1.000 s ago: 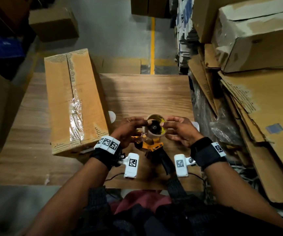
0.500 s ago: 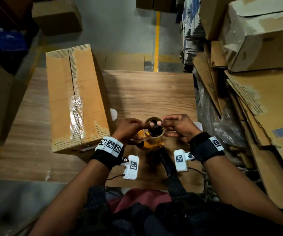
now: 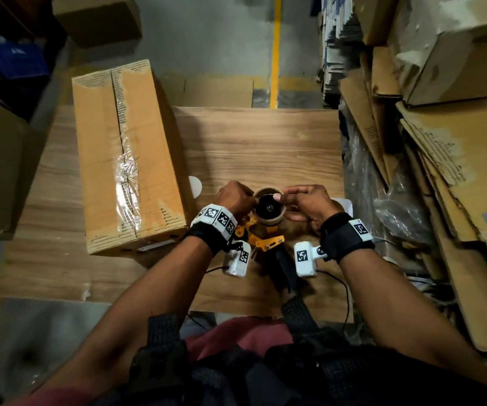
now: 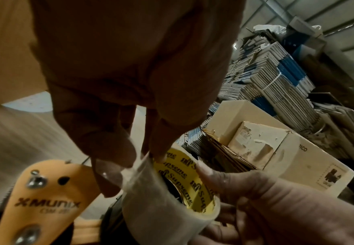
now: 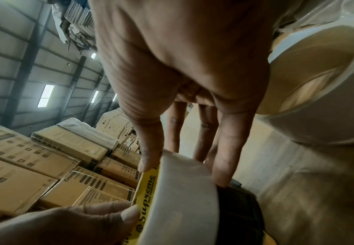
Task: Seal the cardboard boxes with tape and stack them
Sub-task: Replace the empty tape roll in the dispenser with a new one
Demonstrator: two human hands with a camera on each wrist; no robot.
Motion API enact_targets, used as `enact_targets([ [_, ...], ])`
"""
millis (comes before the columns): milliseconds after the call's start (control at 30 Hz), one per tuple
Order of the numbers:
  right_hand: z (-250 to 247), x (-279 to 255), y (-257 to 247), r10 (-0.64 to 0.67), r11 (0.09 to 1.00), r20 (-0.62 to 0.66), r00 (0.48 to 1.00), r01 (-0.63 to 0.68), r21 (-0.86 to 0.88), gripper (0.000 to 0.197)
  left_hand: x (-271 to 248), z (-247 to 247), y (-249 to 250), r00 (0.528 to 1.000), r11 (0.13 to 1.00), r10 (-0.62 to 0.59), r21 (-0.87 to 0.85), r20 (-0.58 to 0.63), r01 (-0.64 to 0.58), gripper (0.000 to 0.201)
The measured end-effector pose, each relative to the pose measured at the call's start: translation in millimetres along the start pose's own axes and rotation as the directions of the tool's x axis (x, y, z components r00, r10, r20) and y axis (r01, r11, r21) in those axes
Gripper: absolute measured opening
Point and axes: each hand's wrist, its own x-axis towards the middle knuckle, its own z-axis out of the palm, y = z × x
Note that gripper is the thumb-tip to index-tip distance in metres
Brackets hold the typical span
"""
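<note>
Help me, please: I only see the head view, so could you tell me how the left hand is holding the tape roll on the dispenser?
Observer: The left wrist view shows the left hand pinching the rim of the tape roll, one fingertip inside the yellow printed core.
Operator: And the right hand, please?
Observer: The right hand grips the opposite wall of the roll, thumb at the core's edge, a finger on the outer face.
Operator: Is there spare tape nearby?
Observer: Yes, a second roll lies on the table beside the right hand.
</note>
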Motion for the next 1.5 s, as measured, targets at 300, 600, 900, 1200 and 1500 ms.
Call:
enact_targets([
  [300, 0.7, 7.6, 3.1, 0.043, 0.995, -0.067, 0.997, -0.049, -0.084, 0.022, 6.2, 0.1, -3.3, 0.997, 0.99, -0.053, -0.125, 0.061, 0.06, 0.015],
  [600, 6.1, 14.1, 5.0, 0.05, 0.987, -0.109, 0.993, -0.066, -0.148, 0.029, 21.8, -0.2, -4.7, 0.993, 0.989, -0.108, -0.101, 0.047, 0.113, 0.011],
  [900, -0.3, 28.2, 14.0, 0.07, 0.976, -0.188, 0.98, -0.106, -0.19, 0.029, 29.8, 9.4, -2.9, 0.991, 0.986, -0.123, -0.105, 0.049, 0.127, 0.032],
  [1200, 15.5, 23.8, 19.0, -0.089, 0.933, -0.282, 0.955, -0.02, -0.36, 0.022, 8.9, 3.8, -14.1, 0.993, 0.969, -0.099, -0.22, 0.063, 0.11, 0.008],
  [1500, 21.5, 18.8, 28.9, -0.123, 0.937, -0.293, 0.948, 0.014, -0.349, 0.029, -43.0, -33.4, -41.7, 0.937, 0.923, 0.31, 0.287, -0.163, -0.256, 0.044],
])
